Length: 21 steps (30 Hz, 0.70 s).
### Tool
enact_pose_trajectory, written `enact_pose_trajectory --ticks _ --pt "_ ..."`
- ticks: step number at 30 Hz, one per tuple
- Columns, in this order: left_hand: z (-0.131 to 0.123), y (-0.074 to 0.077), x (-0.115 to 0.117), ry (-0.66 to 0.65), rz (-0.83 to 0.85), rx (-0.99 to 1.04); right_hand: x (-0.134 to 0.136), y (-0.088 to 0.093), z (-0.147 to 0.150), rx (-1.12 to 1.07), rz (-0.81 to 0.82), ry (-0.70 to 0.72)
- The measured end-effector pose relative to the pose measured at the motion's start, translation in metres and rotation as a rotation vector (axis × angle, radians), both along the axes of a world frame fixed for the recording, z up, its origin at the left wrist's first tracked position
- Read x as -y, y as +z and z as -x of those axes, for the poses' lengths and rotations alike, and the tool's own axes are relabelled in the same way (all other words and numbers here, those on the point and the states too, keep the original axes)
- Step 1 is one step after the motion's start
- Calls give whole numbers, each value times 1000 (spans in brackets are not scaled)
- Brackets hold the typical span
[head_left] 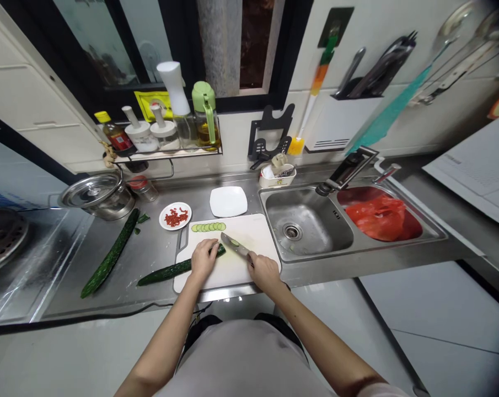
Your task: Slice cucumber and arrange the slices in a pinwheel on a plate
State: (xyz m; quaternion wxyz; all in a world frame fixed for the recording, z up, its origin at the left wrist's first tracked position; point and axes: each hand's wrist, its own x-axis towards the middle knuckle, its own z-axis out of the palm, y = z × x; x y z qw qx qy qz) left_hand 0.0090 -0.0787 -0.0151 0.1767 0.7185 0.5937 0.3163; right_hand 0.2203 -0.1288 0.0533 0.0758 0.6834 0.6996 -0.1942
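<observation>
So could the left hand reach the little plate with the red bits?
Probably yes. The left hand holds the cucumber, and the plate sits just past the corner of the board, with nothing standing between.

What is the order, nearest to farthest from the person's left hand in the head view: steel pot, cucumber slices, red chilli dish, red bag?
1. cucumber slices, just beyond the left hand.
2. red chilli dish, beyond and left.
3. steel pot, far left.
4. red bag, right sink basin.

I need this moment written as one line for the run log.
left hand: holds cucumber on cutting board | right hand: grips knife, blade at cucumber end | slices: row at board's far edge
</observation>
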Motion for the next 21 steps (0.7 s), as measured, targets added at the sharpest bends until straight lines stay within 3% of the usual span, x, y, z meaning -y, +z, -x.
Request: enact_pose_trajectory --ticks 4,10,21 --pt "-5 9 1 -2 -72 -66 -1 1 1 20 -52 0" --pt "-11 20 -1 -230 -108 -195 -2 1 0 73 -114 41" --pt "-8 17 -5 -382 -235 -284 0 -7 -5 90 -132 81"
